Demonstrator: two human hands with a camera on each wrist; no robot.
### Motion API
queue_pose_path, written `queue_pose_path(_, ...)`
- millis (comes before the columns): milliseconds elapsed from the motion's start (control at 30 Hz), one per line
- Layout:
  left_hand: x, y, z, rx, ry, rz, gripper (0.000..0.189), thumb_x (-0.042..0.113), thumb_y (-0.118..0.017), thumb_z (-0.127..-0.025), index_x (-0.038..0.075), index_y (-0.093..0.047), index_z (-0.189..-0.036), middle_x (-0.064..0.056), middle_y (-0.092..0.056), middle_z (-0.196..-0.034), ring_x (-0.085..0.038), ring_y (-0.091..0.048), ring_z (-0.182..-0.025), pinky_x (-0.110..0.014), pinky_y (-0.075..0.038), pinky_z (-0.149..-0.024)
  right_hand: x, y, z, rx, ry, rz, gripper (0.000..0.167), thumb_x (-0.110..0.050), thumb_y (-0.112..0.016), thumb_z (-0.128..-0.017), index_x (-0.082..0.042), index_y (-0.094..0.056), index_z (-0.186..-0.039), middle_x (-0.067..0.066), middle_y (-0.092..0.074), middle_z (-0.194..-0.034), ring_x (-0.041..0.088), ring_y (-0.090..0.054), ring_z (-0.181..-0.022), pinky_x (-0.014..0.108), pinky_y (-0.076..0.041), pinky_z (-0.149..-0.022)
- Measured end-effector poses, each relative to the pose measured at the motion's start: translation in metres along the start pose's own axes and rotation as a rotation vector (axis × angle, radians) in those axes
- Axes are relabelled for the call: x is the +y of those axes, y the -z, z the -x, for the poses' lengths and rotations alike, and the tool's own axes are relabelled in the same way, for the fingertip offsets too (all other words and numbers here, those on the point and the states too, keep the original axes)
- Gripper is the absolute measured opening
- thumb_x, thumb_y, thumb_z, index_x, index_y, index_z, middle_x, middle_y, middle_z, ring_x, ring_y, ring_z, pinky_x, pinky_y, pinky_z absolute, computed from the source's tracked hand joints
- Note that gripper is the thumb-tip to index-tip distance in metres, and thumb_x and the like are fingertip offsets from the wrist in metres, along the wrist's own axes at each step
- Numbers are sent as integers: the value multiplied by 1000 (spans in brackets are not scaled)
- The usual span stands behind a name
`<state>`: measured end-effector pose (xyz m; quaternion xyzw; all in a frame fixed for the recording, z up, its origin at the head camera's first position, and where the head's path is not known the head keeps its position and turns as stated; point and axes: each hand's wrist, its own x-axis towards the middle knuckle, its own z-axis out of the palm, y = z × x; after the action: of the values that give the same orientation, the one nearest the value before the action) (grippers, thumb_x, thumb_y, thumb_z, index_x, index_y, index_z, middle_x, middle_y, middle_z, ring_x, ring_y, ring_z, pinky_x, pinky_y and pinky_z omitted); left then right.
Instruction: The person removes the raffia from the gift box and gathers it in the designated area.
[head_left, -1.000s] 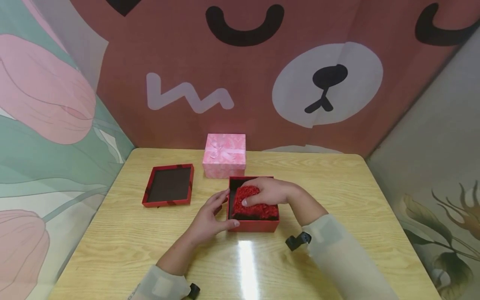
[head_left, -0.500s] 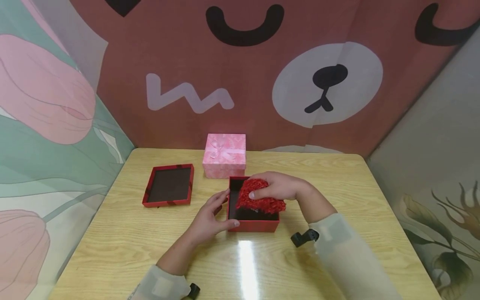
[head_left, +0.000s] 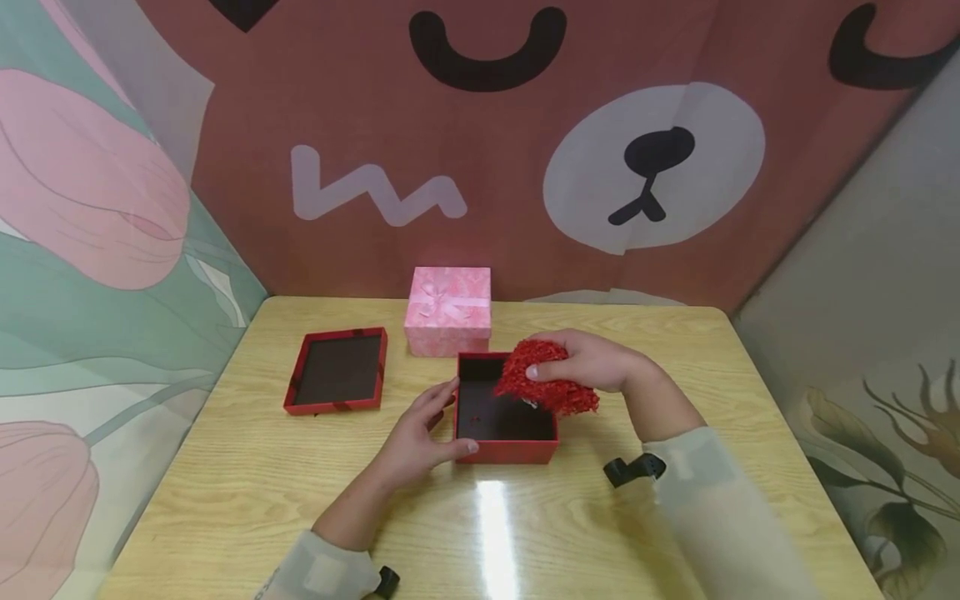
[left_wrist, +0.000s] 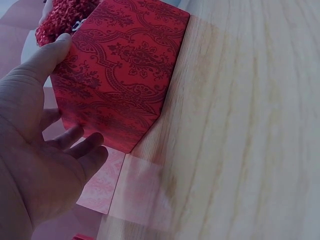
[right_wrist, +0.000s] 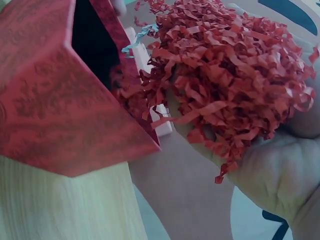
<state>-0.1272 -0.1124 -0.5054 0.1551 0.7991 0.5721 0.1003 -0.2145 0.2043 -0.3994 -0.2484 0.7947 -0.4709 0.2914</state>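
Note:
My right hand [head_left: 603, 362] grips a clump of red crinkle-cut shredded paper [head_left: 534, 367], thumb on top, over the right side of an uncovered red box [head_left: 506, 452]. The right wrist view shows the paper strips [right_wrist: 235, 65] spilling past the palm, with a few pale blue strips [right_wrist: 142, 36] among them. Inside the box is dark, with a few red scraps on its floor. My left hand [head_left: 412, 437] rests at the box's left side, thumb against the front wall. In the left wrist view its relaxed fingers [left_wrist: 95, 160] lie along the patterned red wall [left_wrist: 125, 65].
A red lid [head_left: 337, 371] lies with its dark inside up on the left of the wooden table [head_left: 637, 533]. Behind the red box stands a pink box [head_left: 448, 312] with a ribbon bow. A fabric backdrop [head_left: 360, 250] rises at the table's back edge.
My right hand has lifted the shredded paper out of the box, up and to the right, baring the box's dark floor. My left hand and the red box have stayed put.

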Motion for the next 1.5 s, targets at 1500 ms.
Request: queue_pose_path(1500, -5, 0, -1, -11, 0, 10, 97, 30, -91, -81, 39, -35, -160, 7, -34, -162, -22, -37, -149, -44, -35, -121, 116, 56, 84, 468, -228, -9, 78, -48, -64, -102, -3, -36, -159, 20, -55, -146, 35, -53, -132, 32, -54, -98)
